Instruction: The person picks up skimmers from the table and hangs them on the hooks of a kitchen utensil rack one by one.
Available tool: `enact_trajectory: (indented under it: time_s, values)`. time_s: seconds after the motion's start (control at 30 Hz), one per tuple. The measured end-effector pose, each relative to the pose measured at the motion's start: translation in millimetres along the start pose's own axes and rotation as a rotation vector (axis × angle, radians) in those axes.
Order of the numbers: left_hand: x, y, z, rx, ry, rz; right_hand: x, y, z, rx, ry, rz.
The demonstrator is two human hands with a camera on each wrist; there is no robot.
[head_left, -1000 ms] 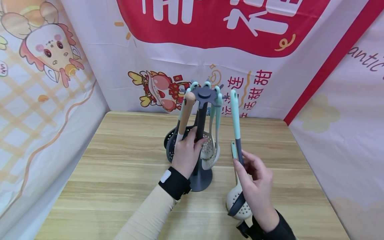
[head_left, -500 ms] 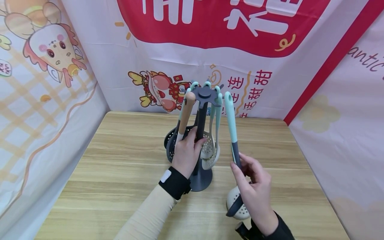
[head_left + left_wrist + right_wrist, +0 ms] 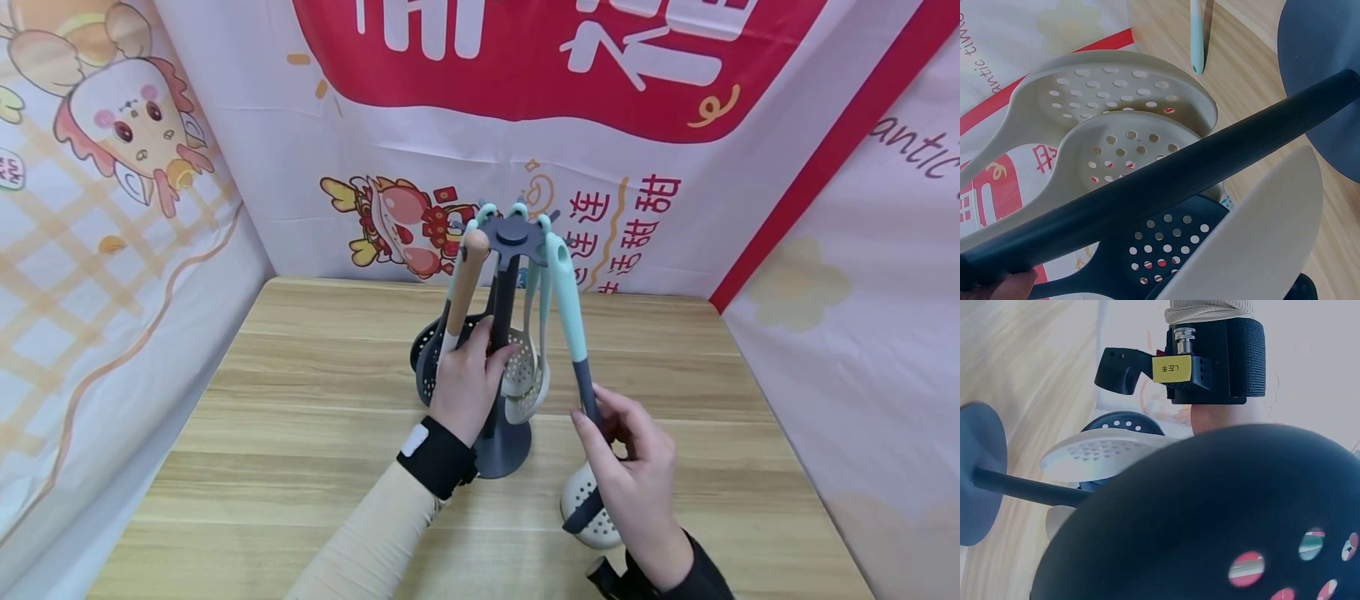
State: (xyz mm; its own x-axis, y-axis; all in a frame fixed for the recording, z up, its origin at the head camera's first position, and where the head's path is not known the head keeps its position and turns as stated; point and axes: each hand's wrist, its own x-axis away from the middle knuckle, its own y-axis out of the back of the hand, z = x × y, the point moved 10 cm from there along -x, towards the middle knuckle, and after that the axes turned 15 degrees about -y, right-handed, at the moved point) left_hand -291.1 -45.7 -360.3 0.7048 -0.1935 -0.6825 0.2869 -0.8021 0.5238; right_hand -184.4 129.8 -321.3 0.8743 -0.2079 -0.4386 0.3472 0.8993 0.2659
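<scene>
My left hand (image 3: 467,379) grips the dark pole (image 3: 1166,178) of a utensil stand (image 3: 504,454). In my right hand (image 3: 633,471) is a dark skimmer (image 3: 1179,512) with a mint handle (image 3: 567,304), pinched at its dark neck. That handle's tip overlaps the right side of the stand's hooked top (image 3: 513,236). The skimmer's round holes show large in the right wrist view; in the head view the hand covers much of its head. Beneath it a pale skimmer (image 3: 581,492) lies on the table. Several pale and dark skimmers (image 3: 1116,147) hang on the stand.
A wooden-handled utensil (image 3: 467,279) with a white neck hangs at the stand's left. The wooden table (image 3: 315,417) meets printed cloth walls (image 3: 262,150) at the back and sides. A black wrist strap (image 3: 1216,362) shows at my left wrist.
My right hand has shifted slightly left, with the skimmer's handle tilting left until its tip overlaps the stand's hooked top. My left hand keeps its grip on the pole.
</scene>
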Motion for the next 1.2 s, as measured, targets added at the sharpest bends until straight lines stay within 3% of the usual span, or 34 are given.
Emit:
enact_trajectory:
  time_s: [0.23,0.5,1.2]
  values:
    - [-0.7,0.5,-0.9,-0.003,-0.011,-0.004,0.0,-0.9,-5.1,0.033,-0.046,-0.005]
    - [-0.8,1.4,-1.5,-0.006,-0.013,-0.004,1.4,-1.0,-3.9,0.038,-0.006,-0.023]
    - [-1.0,1.0,-2.4,-0.021,-0.046,-0.004,0.6,-4.4,-10.1,0.061,-0.013,-0.027]
